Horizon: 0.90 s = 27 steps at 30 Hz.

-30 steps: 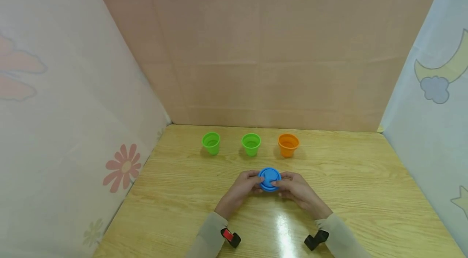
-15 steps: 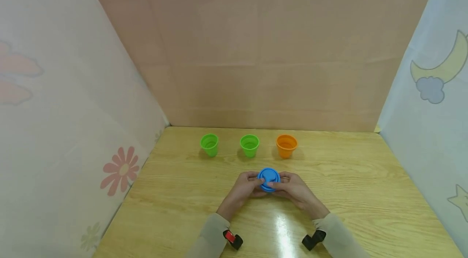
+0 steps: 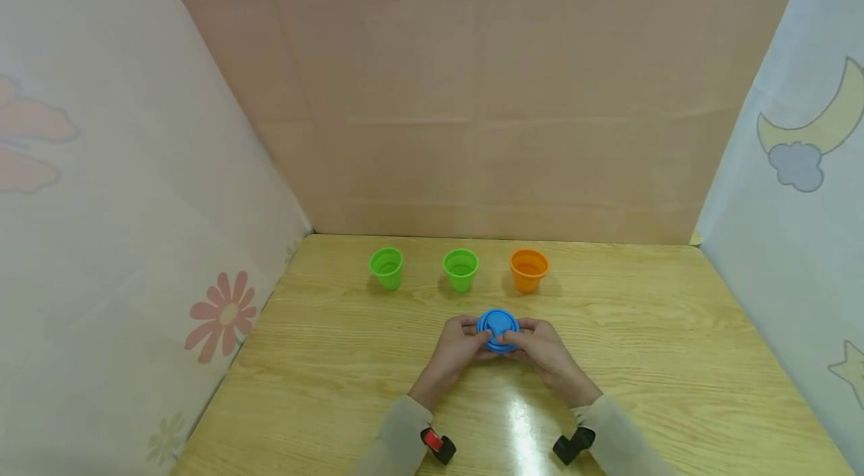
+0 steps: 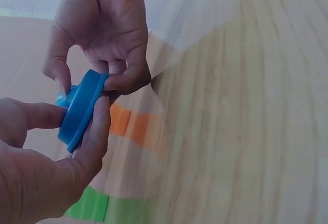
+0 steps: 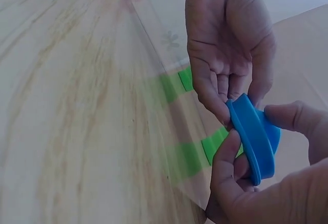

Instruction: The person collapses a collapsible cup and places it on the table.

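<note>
Grasping a blue cup (image 3: 499, 319) from both sides, with the left hand (image 3: 454, 348) at one edge and the right hand (image 3: 545, 352) at the other. Pressing both thumbs on the raised middle, curling fingers behind the rim, probably to brace against the thumbs' push. Looks squashed nearly flat. Held between the hands, apparently just above the table (image 3: 324, 378), likely for finger room underneath. Standing upright in a row beyond the hands, perhaps to stay out of their way: outward and left of the left hand, a green cup (image 3: 387, 270); straight beyond it, a second green cup (image 3: 461, 270); beyond the right hand, an orange cup (image 3: 529, 270).
</note>
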Motion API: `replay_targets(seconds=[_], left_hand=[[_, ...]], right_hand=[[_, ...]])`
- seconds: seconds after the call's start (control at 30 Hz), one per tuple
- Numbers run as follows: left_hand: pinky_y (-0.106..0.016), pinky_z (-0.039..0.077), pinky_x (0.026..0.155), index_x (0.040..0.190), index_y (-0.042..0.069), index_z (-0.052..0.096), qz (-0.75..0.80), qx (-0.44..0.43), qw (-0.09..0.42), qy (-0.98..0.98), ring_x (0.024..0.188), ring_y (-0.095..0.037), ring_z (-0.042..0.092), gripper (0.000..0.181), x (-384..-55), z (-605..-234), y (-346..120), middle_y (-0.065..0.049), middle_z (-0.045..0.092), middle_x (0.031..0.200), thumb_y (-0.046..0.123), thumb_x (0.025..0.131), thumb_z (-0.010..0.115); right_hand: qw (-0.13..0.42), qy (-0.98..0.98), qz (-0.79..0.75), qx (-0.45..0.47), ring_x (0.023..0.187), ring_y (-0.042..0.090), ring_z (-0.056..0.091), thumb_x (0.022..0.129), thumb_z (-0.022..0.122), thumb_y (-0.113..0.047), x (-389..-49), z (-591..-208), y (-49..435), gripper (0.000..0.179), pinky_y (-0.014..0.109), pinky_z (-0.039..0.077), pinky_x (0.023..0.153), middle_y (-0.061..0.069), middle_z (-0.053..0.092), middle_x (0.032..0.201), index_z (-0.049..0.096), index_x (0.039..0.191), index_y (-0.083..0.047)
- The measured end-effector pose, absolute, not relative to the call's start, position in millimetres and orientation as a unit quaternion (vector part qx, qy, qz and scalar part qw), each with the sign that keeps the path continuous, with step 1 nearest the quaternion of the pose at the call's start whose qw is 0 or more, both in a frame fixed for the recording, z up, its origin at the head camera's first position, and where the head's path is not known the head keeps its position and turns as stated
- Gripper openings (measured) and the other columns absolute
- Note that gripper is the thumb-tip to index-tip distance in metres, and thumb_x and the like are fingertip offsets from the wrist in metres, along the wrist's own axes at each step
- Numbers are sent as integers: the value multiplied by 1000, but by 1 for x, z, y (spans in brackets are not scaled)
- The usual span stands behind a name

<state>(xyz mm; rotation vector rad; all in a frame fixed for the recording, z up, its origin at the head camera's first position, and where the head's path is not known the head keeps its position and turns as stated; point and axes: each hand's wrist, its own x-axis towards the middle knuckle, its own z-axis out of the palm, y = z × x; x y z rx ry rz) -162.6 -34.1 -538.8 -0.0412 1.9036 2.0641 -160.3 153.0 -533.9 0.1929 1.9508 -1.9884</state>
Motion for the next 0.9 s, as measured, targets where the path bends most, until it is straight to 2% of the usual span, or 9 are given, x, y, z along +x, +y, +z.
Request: replay_targets(seconds=[0.27,0.6,0.73,0.9], left_hand=[[-40,68,82,135,-15,57,717,-16,155,679,97,-30,78,39,-160,-540,-30,-23,72,110,0,100,67],[-37,68,83,136,-16,58,717,-21,163,678,96,-25,79,42,-159,-542,-27,-21,73,109,-2,98,69],[-37,68,84,138,-14,58,722,-8,172,670,97,-25,79,45,-160,-542,-28,-21,73,110,-1,97,70],[-40,68,85,135,-11,63,735,2,190,651,99,-33,79,42,-164,-543,-33,-23,75,113,-2,95,73]], right_hand=[[155,707,-685,79,90,16,74,90,72,-4,-160,-533,151,51,31,67,78,19,79,107,56,133,19],[145,727,-664,94,83,13,71,88,74,-3,-161,-533,153,45,30,65,72,12,80,97,61,127,15],[150,728,-664,84,86,13,73,89,74,-3,-161,-534,157,49,30,65,74,12,79,101,58,132,15],[176,720,-670,39,90,13,74,90,77,-5,-162,-537,166,55,31,66,81,15,78,107,54,134,18]])
